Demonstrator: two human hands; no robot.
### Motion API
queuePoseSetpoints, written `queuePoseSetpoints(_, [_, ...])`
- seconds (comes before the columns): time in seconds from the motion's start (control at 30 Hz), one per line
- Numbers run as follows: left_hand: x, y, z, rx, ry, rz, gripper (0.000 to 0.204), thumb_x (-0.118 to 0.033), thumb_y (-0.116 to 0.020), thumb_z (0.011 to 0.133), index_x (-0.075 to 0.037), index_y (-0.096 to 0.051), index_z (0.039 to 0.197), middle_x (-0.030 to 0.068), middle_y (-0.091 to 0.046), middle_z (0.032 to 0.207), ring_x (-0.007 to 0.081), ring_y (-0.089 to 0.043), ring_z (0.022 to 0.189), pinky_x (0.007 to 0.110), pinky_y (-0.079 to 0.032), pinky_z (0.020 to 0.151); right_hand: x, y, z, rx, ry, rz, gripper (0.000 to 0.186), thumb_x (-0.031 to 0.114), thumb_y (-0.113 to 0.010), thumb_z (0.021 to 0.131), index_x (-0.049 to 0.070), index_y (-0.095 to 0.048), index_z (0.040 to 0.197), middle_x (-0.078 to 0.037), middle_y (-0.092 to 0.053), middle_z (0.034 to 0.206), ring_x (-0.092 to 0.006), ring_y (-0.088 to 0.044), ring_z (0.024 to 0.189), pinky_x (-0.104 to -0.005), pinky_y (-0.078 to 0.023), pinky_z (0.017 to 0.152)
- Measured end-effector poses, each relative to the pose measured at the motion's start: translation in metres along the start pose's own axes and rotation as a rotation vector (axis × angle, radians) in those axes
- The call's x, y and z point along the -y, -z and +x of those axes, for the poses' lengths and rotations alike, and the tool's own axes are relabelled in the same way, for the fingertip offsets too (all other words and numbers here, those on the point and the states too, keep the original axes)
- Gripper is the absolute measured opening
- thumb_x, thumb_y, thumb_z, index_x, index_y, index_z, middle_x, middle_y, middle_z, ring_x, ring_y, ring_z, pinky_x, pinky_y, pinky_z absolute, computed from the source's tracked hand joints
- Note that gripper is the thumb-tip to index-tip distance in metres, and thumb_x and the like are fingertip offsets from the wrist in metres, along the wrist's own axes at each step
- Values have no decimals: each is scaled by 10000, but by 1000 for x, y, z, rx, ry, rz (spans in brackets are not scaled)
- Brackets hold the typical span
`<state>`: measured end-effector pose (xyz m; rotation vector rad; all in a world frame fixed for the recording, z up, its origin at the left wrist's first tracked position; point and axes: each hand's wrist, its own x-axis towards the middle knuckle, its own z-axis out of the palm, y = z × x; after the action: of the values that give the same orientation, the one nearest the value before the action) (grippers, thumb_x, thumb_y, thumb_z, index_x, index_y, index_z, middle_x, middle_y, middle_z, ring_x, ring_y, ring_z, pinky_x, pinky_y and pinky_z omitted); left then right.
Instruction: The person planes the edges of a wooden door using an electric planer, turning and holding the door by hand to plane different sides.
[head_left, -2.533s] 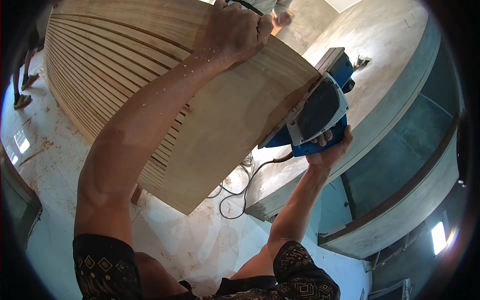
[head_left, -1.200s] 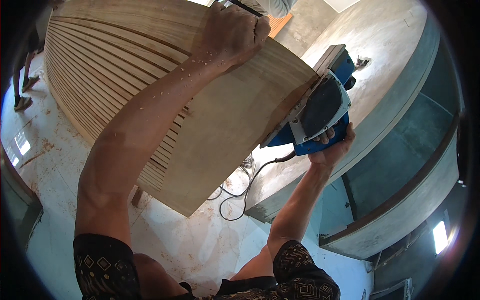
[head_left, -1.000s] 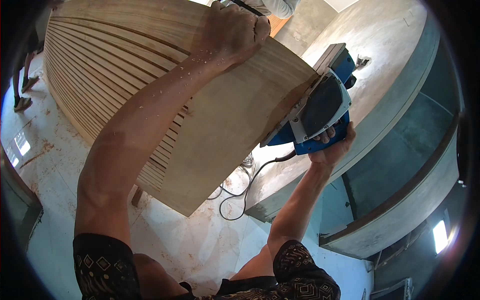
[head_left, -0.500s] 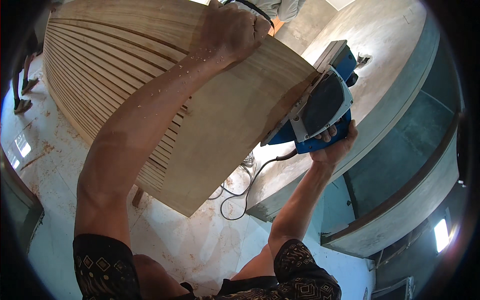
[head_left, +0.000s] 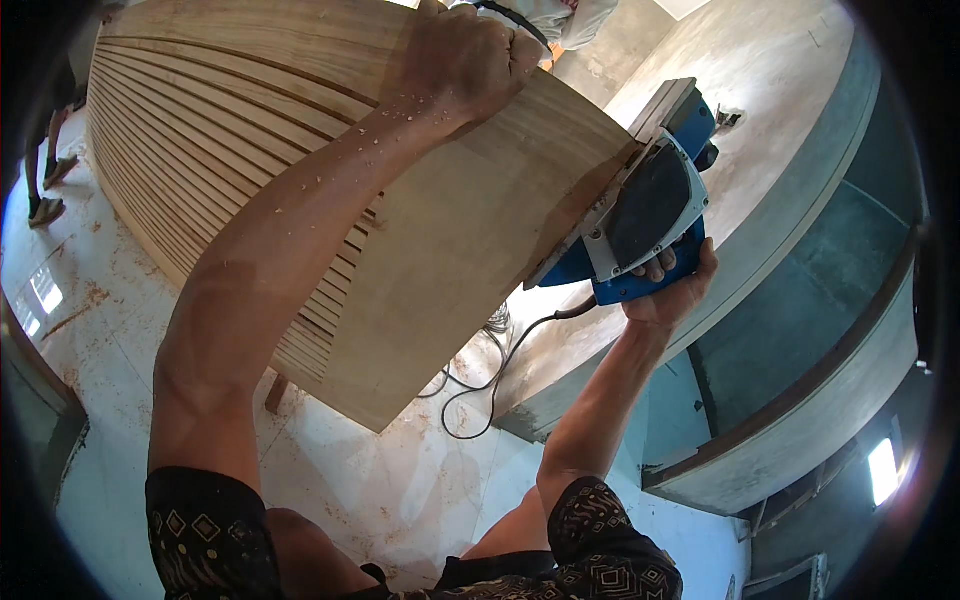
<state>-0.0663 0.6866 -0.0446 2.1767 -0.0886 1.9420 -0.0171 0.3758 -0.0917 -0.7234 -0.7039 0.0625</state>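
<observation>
A large wooden panel (head_left: 450,250) with rows of grooves stands tilted before me. My left hand (head_left: 465,60) is closed at its far edge, fingers curled over and partly hidden; wood chips cling to that forearm. In my right hand (head_left: 670,285) is the handle of a blue electric planer (head_left: 650,205), with the fingers wrapped through the grip. The planer's flat base lies along the panel's right edge, where the wood looks darker. From the planer's rear a black power cord (head_left: 510,350) hangs down and loops near the floor.
Wood shavings (head_left: 95,295) lie scattered on the pale tiled floor (head_left: 420,480). A curved concrete ledge (head_left: 790,240) runs close along the right. Beyond the panel another person (head_left: 570,25) is partly visible; someone's legs and sandals (head_left: 45,210) show at the far left.
The planer and my right hand have shifted very slightly to the right along the panel's edge. My left hand holds its place. The person beyond the panel has moved a little.
</observation>
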Motion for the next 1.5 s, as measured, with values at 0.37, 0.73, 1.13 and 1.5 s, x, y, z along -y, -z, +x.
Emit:
queuePoseSetpoints(0.37, [0, -2, 1, 79, 12, 38, 422, -266, -512, 862, 17, -633, 572, 256, -609, 626, 357, -599, 586, 469, -455, 737, 2, -1, 1, 25, -14, -4, 431, 502, -478, 948, 89, -588, 891, 21, -471, 563, -94, -477, 418, -291, -486, 432])
queuePoseSetpoints(0.73, [1, -4, 0, -34, -59, -23, 460, -269, -502, 882, 26, -611, 546, 250, -590, 586, 372, -582, 553, 478, -446, 745, 1, -2, 2, -50, 18, -24, 427, 513, -476, 943, 105, -585, 879, 32, -453, 545, -76, -456, 396, -258, -464, 405])
queuePoseSetpoints(1.13, [-1, -3, 1, 31, 16, -41, 483, -278, -504, 881, 36, -599, 527, 247, -550, 537, 352, -528, 487, 466, -431, 755, 0, -8, 1, -56, 65, -94, 401, 496, -527, 935, 108, -537, 834, 56, -430, 547, -40, -438, 408, -214, -460, 415])
queuePoseSetpoints(1.5, [1, -6, 2, -4, 10, -31, 471, -288, -512, 881, 10, -611, 529, 242, -553, 539, 348, -551, 486, 474, -461, 711, 5, -1, 6, 29, 21, -29, 445, 516, -472, 949, 96, -602, 884, 27, -485, 562, -81, -478, 408, -270, -472, 420])
